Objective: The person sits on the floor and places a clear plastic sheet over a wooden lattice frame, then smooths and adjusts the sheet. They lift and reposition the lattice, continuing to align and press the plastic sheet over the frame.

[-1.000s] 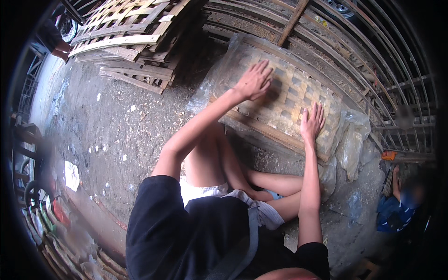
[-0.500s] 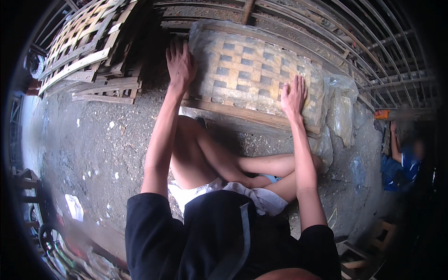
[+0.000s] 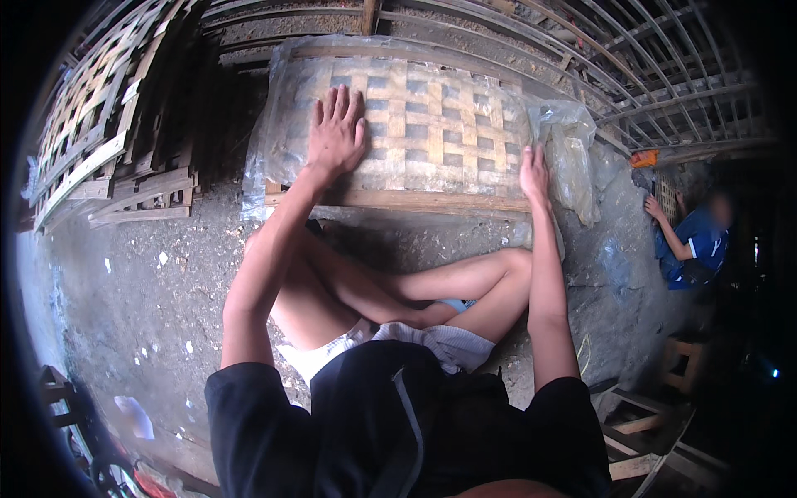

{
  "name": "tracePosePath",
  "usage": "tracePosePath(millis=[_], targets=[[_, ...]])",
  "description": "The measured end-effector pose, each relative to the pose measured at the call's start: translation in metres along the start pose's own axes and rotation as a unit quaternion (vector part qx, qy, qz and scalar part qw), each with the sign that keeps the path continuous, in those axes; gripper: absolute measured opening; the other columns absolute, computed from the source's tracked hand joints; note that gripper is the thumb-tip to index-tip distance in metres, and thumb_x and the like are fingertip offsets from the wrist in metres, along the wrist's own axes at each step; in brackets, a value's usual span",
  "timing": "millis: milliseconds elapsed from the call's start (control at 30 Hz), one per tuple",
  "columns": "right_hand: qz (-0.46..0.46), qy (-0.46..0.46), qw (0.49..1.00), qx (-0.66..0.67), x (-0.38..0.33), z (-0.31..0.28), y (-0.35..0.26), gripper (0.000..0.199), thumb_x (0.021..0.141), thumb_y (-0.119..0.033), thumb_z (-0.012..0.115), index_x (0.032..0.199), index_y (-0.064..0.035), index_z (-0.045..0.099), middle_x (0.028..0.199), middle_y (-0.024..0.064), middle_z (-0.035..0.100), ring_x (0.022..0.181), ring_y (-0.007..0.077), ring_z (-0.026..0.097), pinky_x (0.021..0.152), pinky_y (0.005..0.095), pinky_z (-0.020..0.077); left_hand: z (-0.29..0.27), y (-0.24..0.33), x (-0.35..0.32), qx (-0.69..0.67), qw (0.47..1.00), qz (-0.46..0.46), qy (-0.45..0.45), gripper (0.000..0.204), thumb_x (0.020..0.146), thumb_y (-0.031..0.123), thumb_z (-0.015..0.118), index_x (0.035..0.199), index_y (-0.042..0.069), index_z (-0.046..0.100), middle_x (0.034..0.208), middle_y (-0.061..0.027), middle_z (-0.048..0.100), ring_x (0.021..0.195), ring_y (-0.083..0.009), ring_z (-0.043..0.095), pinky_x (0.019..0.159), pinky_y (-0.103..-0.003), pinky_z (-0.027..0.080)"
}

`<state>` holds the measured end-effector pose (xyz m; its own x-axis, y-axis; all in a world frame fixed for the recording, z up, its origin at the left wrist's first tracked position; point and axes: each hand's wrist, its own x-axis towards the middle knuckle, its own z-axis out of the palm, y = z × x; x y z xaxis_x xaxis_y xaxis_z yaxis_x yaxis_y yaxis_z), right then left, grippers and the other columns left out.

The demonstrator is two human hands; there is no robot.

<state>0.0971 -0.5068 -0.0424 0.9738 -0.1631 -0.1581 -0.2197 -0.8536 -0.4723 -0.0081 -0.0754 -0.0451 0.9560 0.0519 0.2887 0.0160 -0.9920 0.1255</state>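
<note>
In front of my crossed legs lies a woven slat panel (image 3: 423, 133) in a wooden frame, covered by a clear plastic sheet (image 3: 573, 170) that spills past its right end. My left hand (image 3: 337, 139) rests flat on the left part of the sheeted weave, fingers spread, holding nothing. At the panel's right edge, my right hand (image 3: 535, 176) has its fingers stretched out along the plastic; no object shows in it. The frame's near rail (image 3: 415, 200) runs between both wrists.
Stacked woven panels (image 3: 116, 116) lean at the far left. Wooden slat racks (image 3: 656, 75) stand behind. Another person (image 3: 697, 241) works at the right beside an orange item (image 3: 644, 158). Wooden frames (image 3: 639, 423) lie at the lower right. Pale scraps dot the concrete floor (image 3: 199, 282).
My left hand has come off the panel's left edge onto the weave. My right hand has shifted from the panel's top to its right edge. The whole view has turned somewhat.
</note>
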Motion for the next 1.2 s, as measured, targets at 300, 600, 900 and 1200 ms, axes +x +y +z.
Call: tracePosePath(millis=[300,600,900,1200], targets=[[-0.354,0.0,0.928,-0.119,-0.005,0.055,-0.13,0.065,0.113,-0.044,0.028,0.166,-0.008,0.021,0.175,0.0108,0.013,0.162,0.0244,0.009,0.131,0.0445,0.0029,0.0,-0.002,-0.002,-0.006,1.0,-0.016,-0.009,0.066,0.106,0.035,0.036,0.164,0.006,0.027,0.171,-0.0222,0.022,0.16,-0.0373,0.016,0.129,-0.055,0.01],[-0.025,0.042,0.997,-0.058,0.13,-0.016,-0.007,0.067,0.112,-0.046,0.019,0.167,-0.0075,0.019,0.174,0.0133,0.018,0.162,0.0298,0.009,0.131,0.0498,0.004,0.006,0.024,0.011,-0.032,0.999,0.006,-0.002,0.068,0.103,0.033,0.037,0.164,0.003,0.027,0.171,-0.0233,0.021,0.161,-0.0381,0.013,0.129,-0.056,0.008],[-0.296,0.011,0.941,-0.166,0.025,0.064,-0.101,0.075,0.109,-0.057,0.03,0.167,-0.0117,0.016,0.176,0.0078,0.008,0.162,0.0259,0.003,0.131,0.047,-0.0009,-0.005,0.001,0.0,-0.021,1.0,-0.015,-0.012,0.068,0.103,0.032,0.038,0.163,0.003,0.028,0.171,-0.024,0.021,0.161,-0.0382,0.013,0.129,-0.057,0.009],[0.003,0.148,0.969,-0.196,0.087,-0.027,0.013,0.074,0.11,-0.053,0.024,0.158,0.0026,0.038,0.162,0.0229,0.041,0.156,0.0371,0.029,0.128,0.0499,0.0218,0.002,0.018,0.01,-0.031,0.999,0.002,0.01,0.069,0.102,0.033,0.038,0.162,0.001,0.03,0.169,-0.026,0.025,0.159,-0.0403,0.019,0.128,-0.058,0.012]])
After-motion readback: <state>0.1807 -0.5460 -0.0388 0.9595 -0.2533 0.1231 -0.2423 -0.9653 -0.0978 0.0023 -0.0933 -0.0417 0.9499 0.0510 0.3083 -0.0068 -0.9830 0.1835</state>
